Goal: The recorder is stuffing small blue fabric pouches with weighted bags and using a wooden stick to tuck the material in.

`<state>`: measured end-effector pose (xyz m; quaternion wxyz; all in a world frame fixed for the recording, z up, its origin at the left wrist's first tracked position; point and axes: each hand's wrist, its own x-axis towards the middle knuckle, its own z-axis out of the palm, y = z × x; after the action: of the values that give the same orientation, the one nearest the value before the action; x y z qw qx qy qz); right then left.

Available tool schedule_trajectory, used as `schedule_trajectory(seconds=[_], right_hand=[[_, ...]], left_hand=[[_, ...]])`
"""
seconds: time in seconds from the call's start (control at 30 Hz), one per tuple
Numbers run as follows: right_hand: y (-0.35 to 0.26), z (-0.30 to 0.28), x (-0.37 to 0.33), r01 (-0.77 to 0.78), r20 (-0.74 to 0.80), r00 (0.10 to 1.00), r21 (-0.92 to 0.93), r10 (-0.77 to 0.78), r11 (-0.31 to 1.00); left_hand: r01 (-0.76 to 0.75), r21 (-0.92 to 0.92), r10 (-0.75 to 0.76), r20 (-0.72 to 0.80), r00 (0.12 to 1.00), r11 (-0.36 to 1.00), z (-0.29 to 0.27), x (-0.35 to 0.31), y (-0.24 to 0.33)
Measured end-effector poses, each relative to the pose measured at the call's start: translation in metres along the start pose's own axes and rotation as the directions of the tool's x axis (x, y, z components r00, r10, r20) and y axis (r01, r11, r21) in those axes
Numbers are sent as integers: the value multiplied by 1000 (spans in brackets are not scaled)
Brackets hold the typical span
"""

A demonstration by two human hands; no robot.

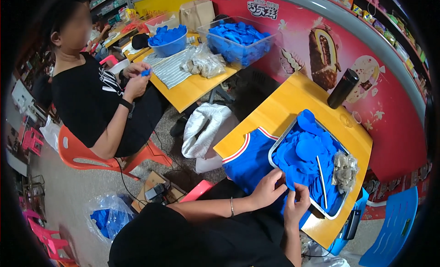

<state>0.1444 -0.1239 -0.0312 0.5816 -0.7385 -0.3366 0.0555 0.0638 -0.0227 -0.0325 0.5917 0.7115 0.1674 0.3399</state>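
Both my hands meet over the near edge of a metal tray (328, 215) heaped with blue fabric pieces (308, 145). Between them is one small blue fabric piece (291, 180), pinched by my left hand (267, 190) and my right hand (297, 205). Part of the piece is hidden by my fingers and blends with the pile behind. Across the pile lies a thin white stick (322, 182). A clear bag of small greyish-brown items (344, 171) rests at the tray's right side. Under the tray's left edge spreads a blue jersey (250, 158) with red and white trim.
A black bottle (343, 88) stands at the far edge of the yellow table (286, 98). Left of me a co-worker (98, 88) sits handling a small blue piece. Their table holds a blue-filled basin (168, 41) and clear bin (239, 40). A white sack (208, 129) stands between the tables.
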Motion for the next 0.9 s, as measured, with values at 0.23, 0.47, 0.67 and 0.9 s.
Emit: schedule_trajectory(seconds=[0.23, 0.47, 0.67, 0.9], right_hand=[[-9, 0, -1, 91, -38, 995, -54, -93, 994], [15, 3, -8, -10, -160, 987, 55, 19, 998], [11, 9, 3, 69, 43, 997, 30, -70, 997], [20, -12, -6, -45, 2, 999, 75, 45, 996]], left_hand=[[95, -171, -86, 56, 995, 981, 7, -4, -9], [395, -402, -327, 230, 917, 826, 15, -5, -2], [120, -167, -116, 31, 993, 979, 5, -9, 1], [382, -364, -291, 282, 914, 849, 23, 1, 9]])
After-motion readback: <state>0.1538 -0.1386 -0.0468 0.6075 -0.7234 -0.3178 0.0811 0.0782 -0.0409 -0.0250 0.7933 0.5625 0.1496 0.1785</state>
